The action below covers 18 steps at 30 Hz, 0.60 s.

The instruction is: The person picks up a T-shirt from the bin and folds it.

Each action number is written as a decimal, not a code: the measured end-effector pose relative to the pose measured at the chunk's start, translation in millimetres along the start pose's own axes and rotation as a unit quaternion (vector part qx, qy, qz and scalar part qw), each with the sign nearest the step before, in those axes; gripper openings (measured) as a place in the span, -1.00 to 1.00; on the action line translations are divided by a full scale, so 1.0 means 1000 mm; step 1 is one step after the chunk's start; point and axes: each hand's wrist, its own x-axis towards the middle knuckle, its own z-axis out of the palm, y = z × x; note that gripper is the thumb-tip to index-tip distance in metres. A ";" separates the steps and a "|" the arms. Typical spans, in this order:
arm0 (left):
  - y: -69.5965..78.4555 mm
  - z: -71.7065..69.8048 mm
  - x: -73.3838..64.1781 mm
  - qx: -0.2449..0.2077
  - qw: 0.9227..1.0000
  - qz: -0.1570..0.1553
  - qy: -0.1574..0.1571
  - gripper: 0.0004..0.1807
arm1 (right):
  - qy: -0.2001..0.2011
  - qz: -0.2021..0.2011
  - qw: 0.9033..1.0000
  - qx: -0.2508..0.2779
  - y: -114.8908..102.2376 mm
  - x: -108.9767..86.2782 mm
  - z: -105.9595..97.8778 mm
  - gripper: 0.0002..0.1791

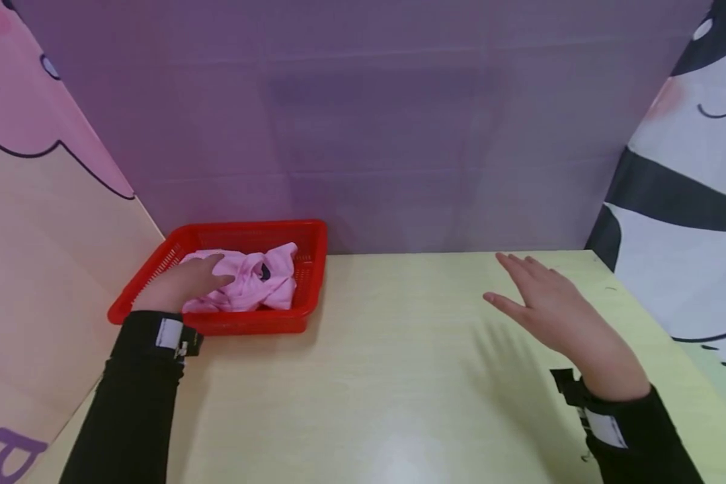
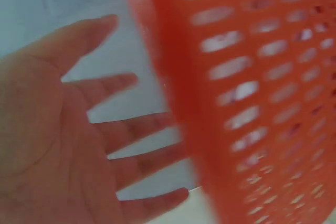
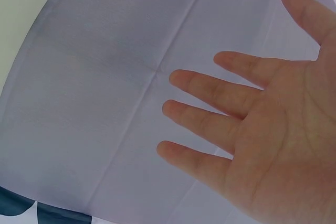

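In the head view, a red plastic basket (image 1: 314, 269) stands at the back left of the table, with a crumpled pink cloth (image 1: 278, 275) inside that shows a small dark patch. My left hand (image 1: 184, 281) is over the basket's left side, overlapping the cloth. From the left wrist, the palm and spread, straight fingers of the left hand (image 2: 79, 114) appear beside the slotted wall of the basket (image 2: 247, 77), fingertips right by its rim. My right hand (image 1: 544, 309) hovers above the table's right side, fingers extended and holding nothing; its open palm (image 3: 278, 124) shows in the right wrist view.
The pale wooden table (image 1: 363, 390) runs up to a purple backdrop (image 1: 375, 134). A pink cartoon panel (image 1: 48, 202) borders the left side, and a panda-print panel (image 1: 690, 215) borders the right.
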 end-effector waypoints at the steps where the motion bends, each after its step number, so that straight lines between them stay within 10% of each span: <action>1: -0.002 0.003 0.004 -0.003 1.000 -0.001 -0.007 -0.08 | 0.000 0.000 1.000 0.001 0.000 0.000 0.001 -0.09; 18: -0.016 0.036 0.033 0.059 0.998 0.027 0.014 -0.03 | -0.005 0.006 1.000 -0.010 -0.002 0.001 0.007 -0.07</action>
